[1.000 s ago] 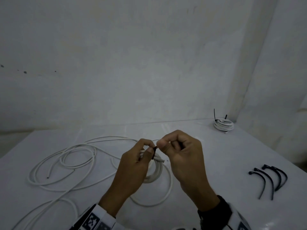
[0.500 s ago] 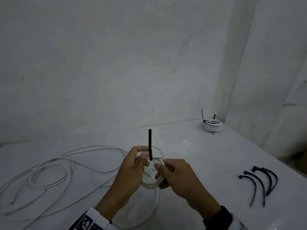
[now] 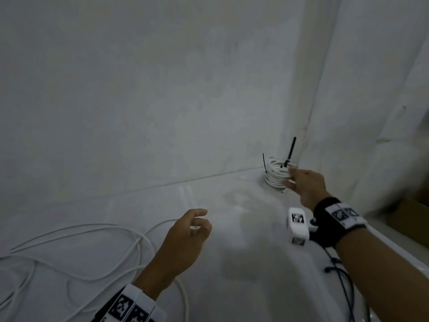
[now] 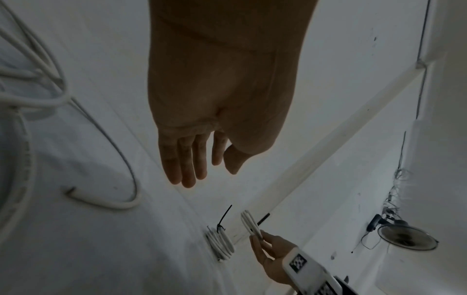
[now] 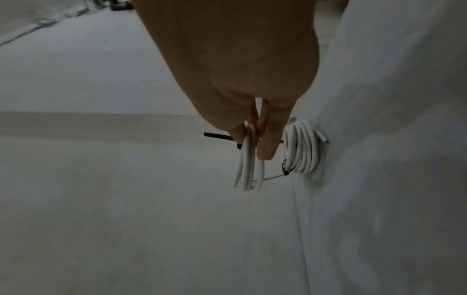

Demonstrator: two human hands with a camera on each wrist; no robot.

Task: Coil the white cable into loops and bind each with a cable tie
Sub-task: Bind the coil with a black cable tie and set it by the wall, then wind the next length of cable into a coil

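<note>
The right hand, reaching to the upper right of the head view, pinches a small tied coil of white cable between thumb and fingers, its black cable tie sticking up. The coil hangs just above a second tied coil lying in the table's far corner. The left hand hovers at lower center, fingers loosely relaxed, holding nothing. Loose white cable sprawls at lower left.

White table — loose white cable sprawls at its left; a tied coil sits in the far corner.
</note>
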